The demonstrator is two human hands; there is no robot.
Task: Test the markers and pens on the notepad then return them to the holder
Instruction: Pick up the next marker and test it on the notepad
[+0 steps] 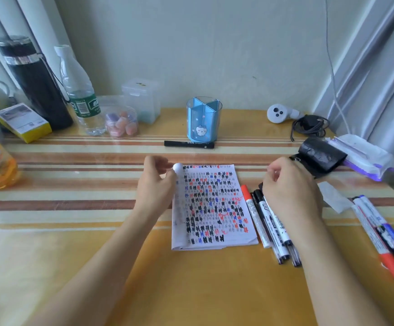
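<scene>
The notepad [212, 208] lies mid-table, its open page covered in black, red and blue test marks. My left hand [156, 184] holds the rolled-back pages at the pad's top left corner. My right hand [290, 191] hovers with curled, blurred fingers over several markers and pens [268, 222] lying against the pad's right edge, one of them red-capped [246, 191]. I cannot see whether this hand holds anything. A further group of markers [379, 234] lies at the far right. The blue divided holder [204, 123] stands at the back with nothing in it, and a black pen [189, 144] lies in front of it.
At the back left stand a black flask [36, 85], a water bottle [80, 95], a small jar [120, 121], a clear box [144, 100] and a yellow box [24, 122]. A white controller [283, 112], a black cable [308, 125], a black pouch [320, 156] and a wipes pack [360, 156] sit back right.
</scene>
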